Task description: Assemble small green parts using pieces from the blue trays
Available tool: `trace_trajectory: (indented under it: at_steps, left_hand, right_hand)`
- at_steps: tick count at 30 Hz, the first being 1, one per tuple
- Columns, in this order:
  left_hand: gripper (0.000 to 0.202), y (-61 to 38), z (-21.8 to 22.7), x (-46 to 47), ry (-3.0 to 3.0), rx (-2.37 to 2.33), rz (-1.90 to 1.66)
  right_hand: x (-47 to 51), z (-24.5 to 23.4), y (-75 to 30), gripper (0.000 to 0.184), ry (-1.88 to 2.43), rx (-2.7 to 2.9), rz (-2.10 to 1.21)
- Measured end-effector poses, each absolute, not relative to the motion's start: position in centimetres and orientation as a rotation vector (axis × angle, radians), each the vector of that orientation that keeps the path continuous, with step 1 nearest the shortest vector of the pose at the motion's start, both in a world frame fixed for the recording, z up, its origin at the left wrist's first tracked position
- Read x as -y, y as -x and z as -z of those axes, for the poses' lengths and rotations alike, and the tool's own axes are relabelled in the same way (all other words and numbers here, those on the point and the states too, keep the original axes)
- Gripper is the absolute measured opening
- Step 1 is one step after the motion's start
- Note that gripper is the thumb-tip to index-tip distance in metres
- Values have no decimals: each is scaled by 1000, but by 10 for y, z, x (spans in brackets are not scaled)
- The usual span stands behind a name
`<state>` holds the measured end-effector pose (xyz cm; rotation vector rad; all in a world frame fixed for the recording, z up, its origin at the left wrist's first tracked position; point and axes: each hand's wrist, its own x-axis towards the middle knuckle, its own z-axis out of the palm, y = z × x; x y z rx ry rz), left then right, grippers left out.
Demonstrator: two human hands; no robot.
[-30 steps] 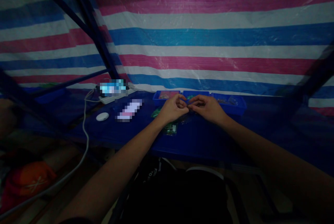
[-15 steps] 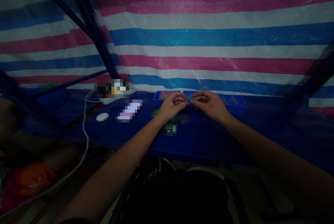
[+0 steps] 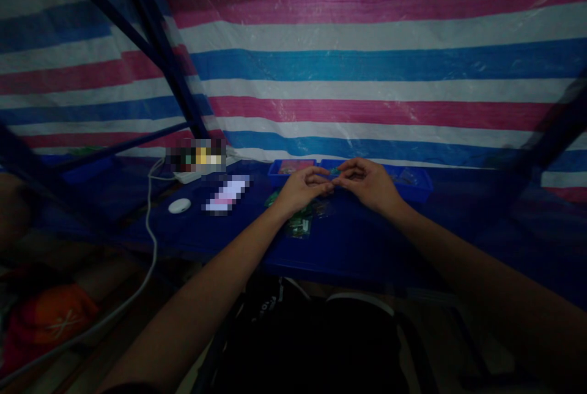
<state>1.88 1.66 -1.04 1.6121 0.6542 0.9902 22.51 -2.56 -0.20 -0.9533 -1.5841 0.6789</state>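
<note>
My left hand (image 3: 300,189) and my right hand (image 3: 367,183) meet fingertip to fingertip above the dark blue table (image 3: 358,247). Both are pinched shut on a tiny item between them that is too small and dim to name. Just under my left hand lies a small pile of green pieces (image 3: 300,223) on the table. Behind the hands stands a row of low blue trays (image 3: 413,183), one with a reddish content (image 3: 291,166).
A white power strip (image 3: 192,175) with a white cable (image 3: 149,241) lies at the left, beside a small white oval object (image 3: 179,205) and two blurred items. A striped tarp (image 3: 367,76) closes the back. Dark blue metal bars (image 3: 156,45) cross the left side. An orange-red cloth (image 3: 46,320) lies low left.
Both hands rose a little toward the trays and stayed pinched together; the fingertips shifted slightly between frames.
</note>
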Motion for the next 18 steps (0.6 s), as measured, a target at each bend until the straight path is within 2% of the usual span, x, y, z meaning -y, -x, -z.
trace_trajectory:
  at_steps: [9,11,15,18]
  left_hand:
    - [47,-20,8,-16,-1679,-581,-1009]
    - [48,-21,8,-16,-1674,-572,-1017]
    - [38,-21,6,-12,-1695,-647,-932]
    - [37,-20,1,-9,-1722,-730,-899]
  right_hand:
    - [28,-4,-224,39,950,1455,-771]
    - [27,-4,-225,40,950,1450,-773]
    - [27,-4,-225,38,973,1448,-746]
    - [31,-5,-226,32,997,1511,-597]
